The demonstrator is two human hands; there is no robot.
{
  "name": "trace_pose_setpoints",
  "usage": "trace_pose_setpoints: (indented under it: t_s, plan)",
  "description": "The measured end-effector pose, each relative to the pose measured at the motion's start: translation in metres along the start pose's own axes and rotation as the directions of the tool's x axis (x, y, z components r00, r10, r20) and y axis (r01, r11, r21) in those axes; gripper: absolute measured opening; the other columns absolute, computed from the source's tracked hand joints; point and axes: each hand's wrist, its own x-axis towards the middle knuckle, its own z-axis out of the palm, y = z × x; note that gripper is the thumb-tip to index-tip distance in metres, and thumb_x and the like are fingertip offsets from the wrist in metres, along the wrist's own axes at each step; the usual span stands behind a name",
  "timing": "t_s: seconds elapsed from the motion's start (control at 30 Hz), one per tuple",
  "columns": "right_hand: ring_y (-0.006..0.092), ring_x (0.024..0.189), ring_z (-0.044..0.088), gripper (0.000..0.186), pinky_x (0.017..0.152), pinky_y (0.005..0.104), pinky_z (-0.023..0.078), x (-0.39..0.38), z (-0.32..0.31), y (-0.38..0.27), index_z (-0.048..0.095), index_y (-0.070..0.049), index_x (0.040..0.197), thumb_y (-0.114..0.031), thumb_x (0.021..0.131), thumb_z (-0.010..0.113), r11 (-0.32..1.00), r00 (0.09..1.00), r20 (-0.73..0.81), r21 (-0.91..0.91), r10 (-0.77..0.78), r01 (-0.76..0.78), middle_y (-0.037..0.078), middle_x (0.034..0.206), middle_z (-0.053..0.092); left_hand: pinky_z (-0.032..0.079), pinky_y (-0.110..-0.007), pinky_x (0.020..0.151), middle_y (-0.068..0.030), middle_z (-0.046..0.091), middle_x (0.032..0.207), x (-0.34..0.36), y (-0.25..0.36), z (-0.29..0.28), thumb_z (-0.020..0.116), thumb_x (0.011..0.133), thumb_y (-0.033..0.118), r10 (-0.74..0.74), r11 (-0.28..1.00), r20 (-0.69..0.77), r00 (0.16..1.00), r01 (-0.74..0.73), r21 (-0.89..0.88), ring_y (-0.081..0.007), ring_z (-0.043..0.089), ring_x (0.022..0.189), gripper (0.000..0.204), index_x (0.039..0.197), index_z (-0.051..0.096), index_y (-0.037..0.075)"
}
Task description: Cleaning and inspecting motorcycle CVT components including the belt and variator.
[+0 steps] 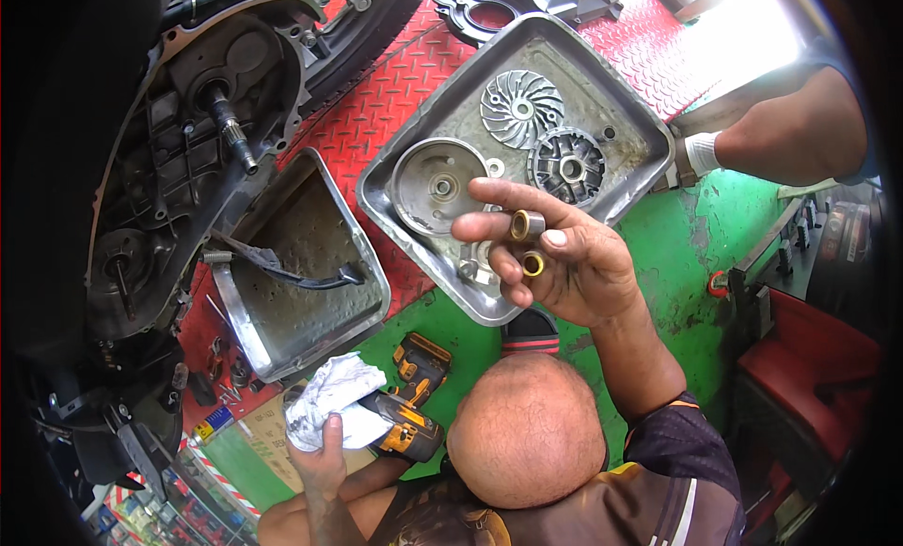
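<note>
My right hand (588, 269) is raised over the near edge of a metal tray (625, 184), palm up. It holds two short metal rollers with brass-coloured bores: one roller (526, 227) by the thumb and fingers, the other roller (533, 264) among the curled fingers. In the tray lie a finned pulley face (522, 109), a ribbed round variator part (567, 167) and a round metal plate (437, 187); small parts there are partly hidden by my fingers. At the lower left, my left hand (323, 461) grips a crumpled white rag (340, 395) beside a black-and-yellow cordless impact driver (409, 430).
An opened engine case (179, 151) with a splined shaft (229, 127) stands at the left. Below it, a second metal tray (315, 217) has a black hose (301, 281) across it. Another person's leg (790, 127) is at the right, near a red seat-like object (800, 372).
</note>
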Motion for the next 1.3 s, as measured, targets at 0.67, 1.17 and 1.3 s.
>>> trace_pose_setpoints:
  t_s: [0.67, 1.17, 1.3]
  plan:
    - [0.0049, 0.066, 0.042, 0.045, 0.061, 0.0186, 0.038, -0.005, -0.020, 0.017, 0.039, -0.010, 0.130, -0.038, 0.099, 0.055, 0.966, 0.989, 0.038, -0.211, -0.142, 0.147, 0.023, 0.121, 0.060, 0.046, -0.031, 0.093, -0.0127, 0.063, 0.114, 0.011, 0.000, 0.012, 0.062, 0.090, 0.002, -0.025, 0.999, 0.029, 0.999, 0.023, 0.036, -0.0190, 0.060, 0.105, 0.034, 0.122, 0.054, -0.008]
    - [0.0042, 0.091, 0.051, 0.032, 0.077, 0.0201, 0.042, -0.012, -0.007, 0.005, 0.063, -0.004, 0.117, -0.003, 0.086, 0.071, 0.879, 0.970, -0.142, -0.463, -0.198, 0.112, -0.002, 0.103, 0.059, 0.046, -0.031, 0.093, -0.0119, 0.062, 0.115, 0.009, 0.000, 0.013, 0.062, 0.090, 0.001, -0.023, 0.999, 0.054, 0.998, 0.022, 0.029, -0.0182, 0.060, 0.104, 0.036, 0.124, 0.053, -0.006]
    - [0.0023, 0.081, 0.048, 0.031, 0.070, 0.0186, 0.040, -0.014, -0.001, 0.003, 0.066, -0.003, 0.117, -0.004, 0.086, 0.072, 0.733, 0.954, -0.158, -0.675, -0.255, 0.084, -0.003, 0.097, 0.058, 0.046, -0.031, 0.092, -0.0118, 0.062, 0.115, 0.008, 0.000, 0.012, 0.062, 0.090, 0.000, -0.051, 0.998, 0.037, 0.998, 0.050, 0.044, -0.0181, 0.060, 0.104, 0.035, 0.123, 0.053, -0.006]
